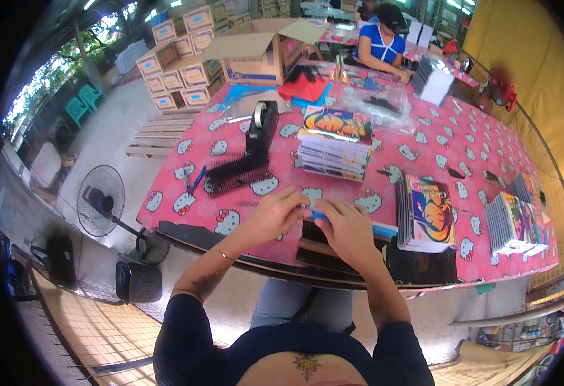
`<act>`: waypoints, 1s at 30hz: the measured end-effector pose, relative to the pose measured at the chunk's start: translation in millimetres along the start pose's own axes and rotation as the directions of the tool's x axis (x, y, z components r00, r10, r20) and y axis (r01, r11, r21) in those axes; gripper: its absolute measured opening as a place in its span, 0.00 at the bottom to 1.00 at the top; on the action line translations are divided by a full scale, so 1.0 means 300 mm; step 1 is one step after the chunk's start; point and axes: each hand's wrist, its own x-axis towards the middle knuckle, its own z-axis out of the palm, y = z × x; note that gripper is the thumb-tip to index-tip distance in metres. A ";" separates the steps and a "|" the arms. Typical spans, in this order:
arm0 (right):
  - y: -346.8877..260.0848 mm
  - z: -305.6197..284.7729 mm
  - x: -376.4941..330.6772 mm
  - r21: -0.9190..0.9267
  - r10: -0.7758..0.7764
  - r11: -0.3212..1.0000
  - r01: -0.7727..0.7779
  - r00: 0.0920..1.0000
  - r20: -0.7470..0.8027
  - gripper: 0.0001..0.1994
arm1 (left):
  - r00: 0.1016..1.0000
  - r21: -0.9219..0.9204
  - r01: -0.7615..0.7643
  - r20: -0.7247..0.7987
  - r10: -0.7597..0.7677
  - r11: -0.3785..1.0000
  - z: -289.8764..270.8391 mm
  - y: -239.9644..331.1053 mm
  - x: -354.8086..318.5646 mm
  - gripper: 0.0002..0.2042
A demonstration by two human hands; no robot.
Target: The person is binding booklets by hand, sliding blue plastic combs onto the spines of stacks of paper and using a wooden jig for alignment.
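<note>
Close to the table's near edge, my left hand [287, 209] and my right hand [345, 224] meet with fingers pinched. Between them is a thin blue-and-white notebook [385, 229], seen nearly edge-on and mostly covered by my fingers. Its right end sticks out past my right hand. Whether a coil is in its edge is too small to tell. Beyond my left hand lies a pile of black spiral coils [237, 175], with blue-handled pliers [196, 180] left of it. Ahead stands a stack of colourful notebooks [337, 145]; a second notebook stack [427, 215] is to the right.
A black tape dispenser [263, 128] stands behind the coils. More notebooks [517, 225] are at the far right. Clear plastic [382, 109], an open carton [256, 61] and a white stack [432, 80] occupy the back, where a person [382, 48] sits. A fan [102, 199] stands left.
</note>
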 end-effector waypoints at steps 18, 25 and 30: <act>0.110 -0.101 -0.087 -0.114 0.122 0.989 -0.098 0.968 0.221 0.11 | 0.998 0.587 -0.064 0.024 0.062 0.807 0.248 0.112 -0.181 0.39; 0.126 -0.090 -0.111 -0.011 0.121 0.992 -0.123 0.952 0.280 0.10 | 0.951 0.496 -0.310 0.156 0.268 0.811 0.177 0.165 -0.148 0.39; 0.142 -0.071 -0.103 -0.035 0.153 0.988 -0.151 0.911 0.382 0.11 | 0.986 0.634 -0.161 0.136 0.096 0.757 0.150 0.128 -0.015 0.38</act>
